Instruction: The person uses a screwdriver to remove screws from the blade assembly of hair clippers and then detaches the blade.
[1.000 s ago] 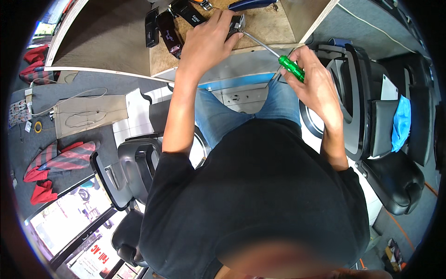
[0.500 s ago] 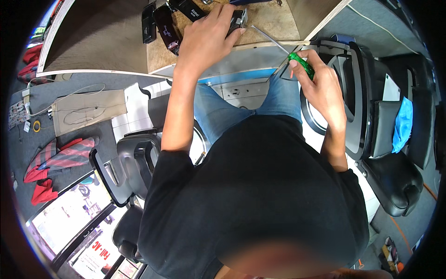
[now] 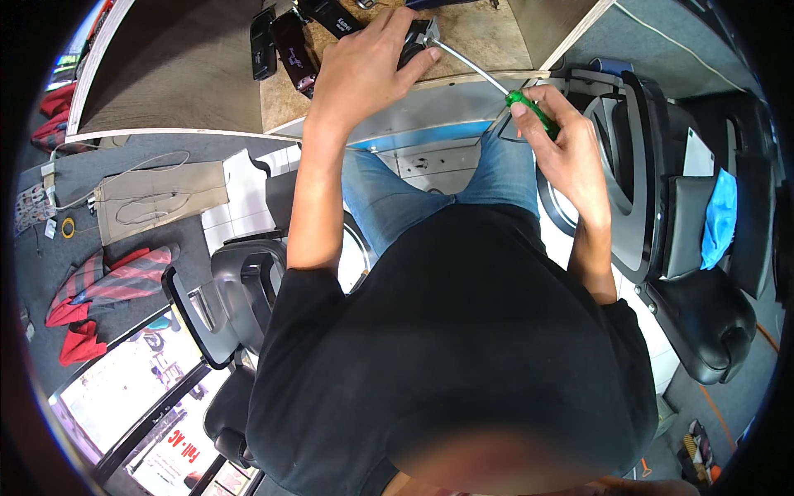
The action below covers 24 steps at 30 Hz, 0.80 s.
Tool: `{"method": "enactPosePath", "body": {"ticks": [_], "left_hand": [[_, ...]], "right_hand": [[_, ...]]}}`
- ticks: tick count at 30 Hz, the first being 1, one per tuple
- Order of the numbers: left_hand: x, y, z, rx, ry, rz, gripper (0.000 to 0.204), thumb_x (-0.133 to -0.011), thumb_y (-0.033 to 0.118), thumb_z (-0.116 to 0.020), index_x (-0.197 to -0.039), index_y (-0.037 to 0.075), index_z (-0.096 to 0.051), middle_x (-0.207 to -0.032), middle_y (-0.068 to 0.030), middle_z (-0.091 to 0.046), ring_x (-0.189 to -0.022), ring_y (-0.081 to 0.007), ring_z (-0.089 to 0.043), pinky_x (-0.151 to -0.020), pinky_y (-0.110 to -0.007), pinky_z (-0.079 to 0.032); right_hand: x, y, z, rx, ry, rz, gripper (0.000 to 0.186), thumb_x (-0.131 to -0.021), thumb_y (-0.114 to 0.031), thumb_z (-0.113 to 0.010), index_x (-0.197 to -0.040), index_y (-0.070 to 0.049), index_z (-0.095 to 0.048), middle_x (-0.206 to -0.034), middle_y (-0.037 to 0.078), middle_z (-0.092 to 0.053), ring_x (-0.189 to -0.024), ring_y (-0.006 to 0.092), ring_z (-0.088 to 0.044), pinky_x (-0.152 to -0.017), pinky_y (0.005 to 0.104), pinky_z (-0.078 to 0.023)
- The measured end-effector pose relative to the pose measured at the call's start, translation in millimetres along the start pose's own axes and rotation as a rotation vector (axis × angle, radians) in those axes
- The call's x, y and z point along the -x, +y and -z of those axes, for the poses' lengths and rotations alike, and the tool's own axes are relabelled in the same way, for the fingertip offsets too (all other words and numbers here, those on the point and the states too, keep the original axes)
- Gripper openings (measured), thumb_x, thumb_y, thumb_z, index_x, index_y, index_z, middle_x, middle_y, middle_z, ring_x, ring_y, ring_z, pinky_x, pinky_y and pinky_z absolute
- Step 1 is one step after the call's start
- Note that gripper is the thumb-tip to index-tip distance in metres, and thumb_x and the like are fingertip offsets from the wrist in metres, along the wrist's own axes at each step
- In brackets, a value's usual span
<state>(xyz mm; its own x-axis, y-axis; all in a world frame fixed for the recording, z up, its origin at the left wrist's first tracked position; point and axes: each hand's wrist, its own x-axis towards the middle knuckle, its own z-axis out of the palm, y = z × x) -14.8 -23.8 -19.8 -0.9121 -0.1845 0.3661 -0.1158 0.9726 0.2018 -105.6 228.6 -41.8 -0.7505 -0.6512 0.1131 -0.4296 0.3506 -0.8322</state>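
Note:
My left hand (image 3: 364, 70) grips a black clipper (image 3: 418, 37) with a silvery head on the tan worktop (image 3: 480, 37), its thumb along the near side. My right hand (image 3: 562, 145) is closed on the green handle of a screwdriver (image 3: 533, 114), whose long steel shaft reaches up-left to the clipper’s head, tip at or beside it. More clippers lie left of my left hand: a slim black one (image 3: 264, 45), a dark glossy one (image 3: 296, 54) and another black one (image 3: 329, 16).
Wooden side panels (image 3: 157, 70) border the worktop. Black padded chairs (image 3: 703, 331) stand on both sides, one with a blue cloth (image 3: 718, 219). On the floor at left lie cardboard (image 3: 157, 219), cables, red striped fabric (image 3: 116, 281). My legs (image 3: 496, 174) are under the worktop.
Half a second ago the screwdriver tip stood slightly away from the clipper; now it is back at its head. My right hand has moved slightly right since a second ago.

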Motion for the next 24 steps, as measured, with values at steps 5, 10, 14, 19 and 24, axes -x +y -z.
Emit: {"method": "enactPosePath", "body": {"ticks": [5, 10, 14, 19, 24], "left_hand": [[-1, 0, 1, 0.018, -0.012, 0.021, 0.049, -0.096, 0.045, -0.069, -0.128, 0.009, -0.06, -0.114, -0.0133, -0.074, -0.096, -0.0386, -0.073, -0.075, -0.047, -0.058], [0, 0, 1, 0.011, -0.014, 0.015, 0.047, -0.096, 0.042, -0.069, -0.128, 0.009, -0.06, -0.114, -0.0134, -0.074, -0.096, -0.0389, -0.073, -0.075, -0.047, -0.058], [1, -1, 0, 0.01, 0.004, 0.009, 0.046, -0.095, 0.041, -0.07, -0.128, 0.009, -0.061, -0.114, -0.013, -0.074, -0.095, -0.0384, -0.073, -0.074, -0.046, -0.059], [0, -3, 4, 0.064, -0.014, -0.032, 0.048, -0.094, 0.043, -0.072, -0.126, 0.009, -0.063, -0.114, -0.0128, -0.074, -0.094, -0.0381, -0.073, -0.075, -0.045, -0.058], [-2, -12, -3, 0.109, 0.061, -0.131, 0.049, -0.094, 0.047, -0.072, -0.124, 0.009, -0.066, -0.112, -0.0135, -0.074, -0.094, -0.0373, -0.073, -0.075, -0.044, -0.058]], "right_hand": [[0, 0, 2, -0.005, -0.008, 0.009, 0.029, -0.101, -0.029, -0.07, -0.109, -0.001, -0.069, -0.056, 0.008, -0.046, -0.05, 0.0135, -0.038, -0.05, 0.0351, -0.033], [1, 1, 2, -0.015, -0.009, 0.024, 0.029, -0.101, -0.028, -0.07, -0.109, -0.001, -0.069, -0.057, 0.009, -0.047, -0.05, 0.0132, -0.039, -0.05, 0.0342, -0.034], [0, 2, 3, -0.014, -0.019, 0.018, 0.028, -0.101, -0.028, -0.07, -0.11, -0.001, -0.069, -0.058, 0.009, -0.047, -0.051, 0.0132, -0.04, -0.05, 0.0339, -0.034], [-9, 11, 14, -0.421, -0.284, -0.138, 0.032, -0.105, -0.031, -0.064, -0.111, 0.0, -0.07, -0.068, 0.0, -0.056, -0.049, 0.0074, -0.04, -0.047, 0.0263, -0.032], [-26, 11, 27, -0.913, -0.541, -0.44, 0.032, -0.109, -0.028, -0.057, -0.124, -0.001, -0.067, -0.075, -0.001, -0.051, -0.045, 0.0005, -0.035, -0.038, 0.0166, -0.024]]}}
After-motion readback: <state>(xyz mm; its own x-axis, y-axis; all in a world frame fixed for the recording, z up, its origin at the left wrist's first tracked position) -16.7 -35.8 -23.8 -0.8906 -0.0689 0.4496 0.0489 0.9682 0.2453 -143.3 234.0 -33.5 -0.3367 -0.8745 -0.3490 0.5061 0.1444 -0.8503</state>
